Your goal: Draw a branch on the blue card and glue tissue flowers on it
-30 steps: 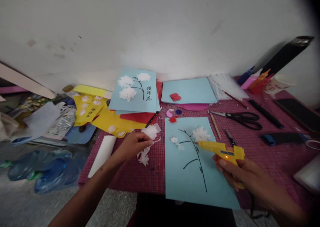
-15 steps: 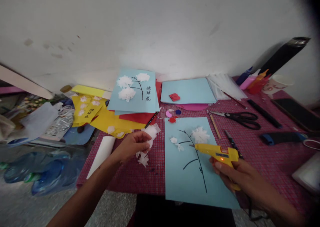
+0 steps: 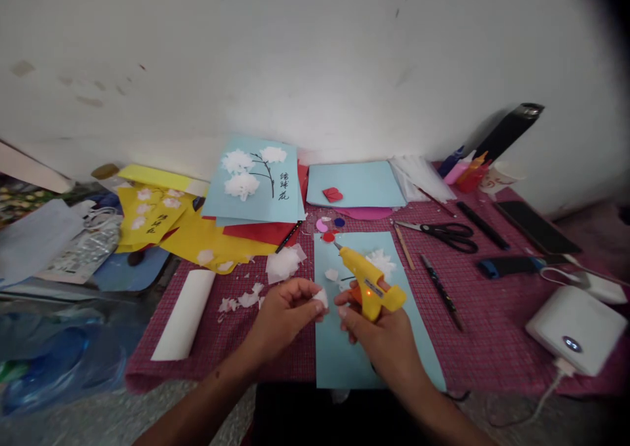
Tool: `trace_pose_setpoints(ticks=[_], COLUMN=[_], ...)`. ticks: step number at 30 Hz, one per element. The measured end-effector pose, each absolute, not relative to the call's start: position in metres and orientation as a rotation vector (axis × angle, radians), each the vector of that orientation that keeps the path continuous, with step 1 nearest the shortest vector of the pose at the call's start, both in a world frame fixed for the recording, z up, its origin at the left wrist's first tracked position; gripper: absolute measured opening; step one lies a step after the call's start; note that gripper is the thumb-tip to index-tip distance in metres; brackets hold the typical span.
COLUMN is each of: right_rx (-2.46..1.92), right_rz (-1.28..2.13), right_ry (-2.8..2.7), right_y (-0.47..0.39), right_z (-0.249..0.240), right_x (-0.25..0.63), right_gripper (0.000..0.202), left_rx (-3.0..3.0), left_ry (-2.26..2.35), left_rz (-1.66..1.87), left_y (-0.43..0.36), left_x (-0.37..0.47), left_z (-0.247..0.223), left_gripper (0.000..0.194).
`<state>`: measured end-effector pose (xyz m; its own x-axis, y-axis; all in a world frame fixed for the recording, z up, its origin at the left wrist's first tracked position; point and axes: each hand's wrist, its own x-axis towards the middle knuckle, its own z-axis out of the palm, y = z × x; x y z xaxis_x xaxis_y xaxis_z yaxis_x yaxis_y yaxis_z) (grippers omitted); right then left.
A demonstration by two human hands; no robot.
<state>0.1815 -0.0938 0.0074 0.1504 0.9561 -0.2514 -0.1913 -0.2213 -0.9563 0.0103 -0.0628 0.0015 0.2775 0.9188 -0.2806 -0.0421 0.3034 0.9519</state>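
Note:
Between the fingertips of my left hand [image 3: 295,308] is a small white paper piece [image 3: 321,298], at the left edge of a light blue sheet [image 3: 339,361]. My right hand [image 3: 378,331] is closed around a yellow glue gun [image 3: 371,282] with an orange light, its nozzle pointing up and left. A white paper flower [image 3: 381,261] lies on the sheet's upper right, and a smaller white piece [image 3: 331,274] on its upper left. The glue gun and my right hand cover much of the drawn branch. White paper petals [image 3: 284,263] are stacked left of the sheet.
Finished flower card [image 3: 251,187] stands at the back left near yellow paper [image 3: 197,239]. Scissors [image 3: 450,235], a brush [image 3: 441,293], a utility knife [image 3: 506,267] and a white power bank [image 3: 575,328] lie right. A white roll [image 3: 184,315] lies left.
My left hand has moved right and now pinches a white piece. My right hand has brought the glue gun left, close to my left hand, its nozzle now tilted upward. The view has shifted.

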Motion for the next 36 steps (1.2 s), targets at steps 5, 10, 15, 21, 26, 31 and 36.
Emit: trace_pose_setpoints(ticks=[5,10,15,21,26,31,36], right_rx=[-1.295,-1.336,-1.364,-1.328,-1.223,-1.192,-1.207], right_rz=[1.175,1.119,1.067,1.241,1.360,1.501,1.571], right_ry=[-0.850,-0.943,-0.976,-0.852,-0.771,-0.798,-0.841], right_y=[-0.098,-0.106,-0.107,-0.104,-0.106,-0.110,-0.114], right_z=[0.003,-0.010,-0.014,-0.008,0.002,0.013,0.015], right_x=[0.172,0.177,0.181,0.190,0.195,0.194,0.194], right_gripper=[0.043,0.036,0.030,0.039,0.041,0.043,0.036], left_rx=[1.022,1.003,1.073,1.372,1.836,1.615,1.397], left_ry=[1.012,1.002,1.004,1.191,1.301,1.032,0.932], left_rz=[0.844,0.846,0.855,0.767,0.739,0.637,0.648], left_y=[-0.075,-0.079,-0.084,-0.083,-0.081,-0.087,-0.086], left_x=[0.024,0.029,0.033,0.010,-0.020,-0.007,0.015], left_z=[0.003,-0.001,-0.001,-0.002,0.004,0.026,0.026], left_gripper=[0.018,0.020,0.023,0.025,0.040,0.055,0.027])
